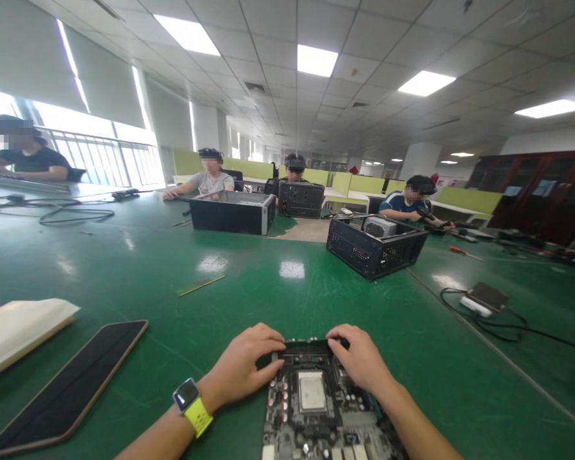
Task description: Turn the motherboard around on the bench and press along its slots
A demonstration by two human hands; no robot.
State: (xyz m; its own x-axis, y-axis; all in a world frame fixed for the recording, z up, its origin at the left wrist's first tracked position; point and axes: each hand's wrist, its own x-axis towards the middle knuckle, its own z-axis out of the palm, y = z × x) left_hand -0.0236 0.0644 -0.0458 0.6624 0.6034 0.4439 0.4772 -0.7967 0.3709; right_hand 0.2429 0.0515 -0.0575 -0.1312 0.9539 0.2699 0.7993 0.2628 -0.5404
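Note:
A dark motherboard (328,431) lies in front of me at the bottom of the view, with its near end cut off by the frame. On it sits a silver square processor (311,391) inside a black frame. My left hand (249,361) grips the board's far left corner, its thumb near the board's side and its fingers bent over the far edge. At the far right corner, my right hand (359,358) curls its fingers on the board's edge. Between both hands runs a dark strip (306,347) along the far edge. The undersides of my fingertips are hidden.
A tablet (71,390) and a pale paper stack (19,332) lie left on the green table (249,259). Farther off are a thin yellow stick (202,285), open computer cases (374,252), a screwdriver (459,251) and cables (498,329). Several people sit beyond.

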